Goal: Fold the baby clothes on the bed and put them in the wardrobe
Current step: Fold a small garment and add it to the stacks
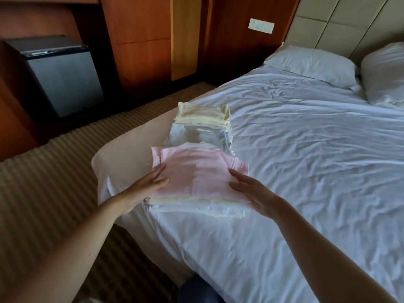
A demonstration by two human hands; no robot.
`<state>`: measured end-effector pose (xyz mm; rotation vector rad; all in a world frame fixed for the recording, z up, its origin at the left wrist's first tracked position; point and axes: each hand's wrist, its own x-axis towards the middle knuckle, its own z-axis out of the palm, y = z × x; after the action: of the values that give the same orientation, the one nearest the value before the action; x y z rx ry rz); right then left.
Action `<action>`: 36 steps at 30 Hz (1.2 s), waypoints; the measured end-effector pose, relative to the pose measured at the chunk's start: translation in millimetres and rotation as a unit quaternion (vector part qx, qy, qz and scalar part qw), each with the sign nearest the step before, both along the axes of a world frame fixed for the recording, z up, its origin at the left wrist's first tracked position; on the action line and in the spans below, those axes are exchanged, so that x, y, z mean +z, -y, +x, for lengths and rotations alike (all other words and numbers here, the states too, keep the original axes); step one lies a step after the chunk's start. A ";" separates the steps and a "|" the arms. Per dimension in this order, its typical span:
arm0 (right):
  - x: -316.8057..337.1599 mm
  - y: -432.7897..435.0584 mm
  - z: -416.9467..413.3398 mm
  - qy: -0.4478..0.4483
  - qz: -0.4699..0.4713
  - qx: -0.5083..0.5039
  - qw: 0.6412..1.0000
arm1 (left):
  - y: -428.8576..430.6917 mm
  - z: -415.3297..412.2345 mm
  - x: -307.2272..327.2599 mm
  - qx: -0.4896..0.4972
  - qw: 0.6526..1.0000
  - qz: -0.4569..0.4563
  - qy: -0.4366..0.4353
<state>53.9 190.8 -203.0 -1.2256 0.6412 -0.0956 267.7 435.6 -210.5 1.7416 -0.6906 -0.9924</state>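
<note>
White rumpled sheets cover the bed [306, 149], whose near corner carries the folded baby clothes. Between the two hands lies a stack of folded garments [196, 200] topped by a pink piece [196, 171], with pale yellow and white layers showing at its near edge. The left hand [146, 184] lies flat-fingered against the stack's left side, fingertips on the pink cloth; the right hand [251, 189] lies against the right side, fingers spread and touching the top edge. Both are unclenched, pressing the stack from either side rather than gripping it. Just beyond the hands sits a grey-white folded piece [201, 136], and beyond that a yellow folded pile [203, 114]. Two pillows [312, 64] rest far beyond the right hand. Wood panelling [140, 40] and a small dark fridge [63, 82] stand beyond the left hand, across striped carpet [50, 171].
</note>
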 end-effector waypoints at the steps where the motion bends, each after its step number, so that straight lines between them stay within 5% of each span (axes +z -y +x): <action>1: 0.0 2.5 0.2 -0.002 0.001 0.008 1.000 | 2.5 0.2 -1.9 0.009 1.000 -0.002 0.005; 13: -12.9 10.3 12.5 0.014 -0.065 0.033 0.997 | 13.0 16.2 -33.9 0.094 0.991 -0.091 -0.005; 22: -8.6 15.6 11.8 0.034 -0.018 0.026 0.999 | 23.8 -6.4 -23.2 0.170 0.978 -0.115 -0.026; 36: 213.5 -4.0 -33.4 0.009 -0.003 0.054 0.999 | -10.2 -58.5 226.6 0.156 0.985 -0.074 -0.018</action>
<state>20.5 194.8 10.5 -1.2607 0.5592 -0.0182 209.2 445.8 16.1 1.6360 -0.4378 -0.7353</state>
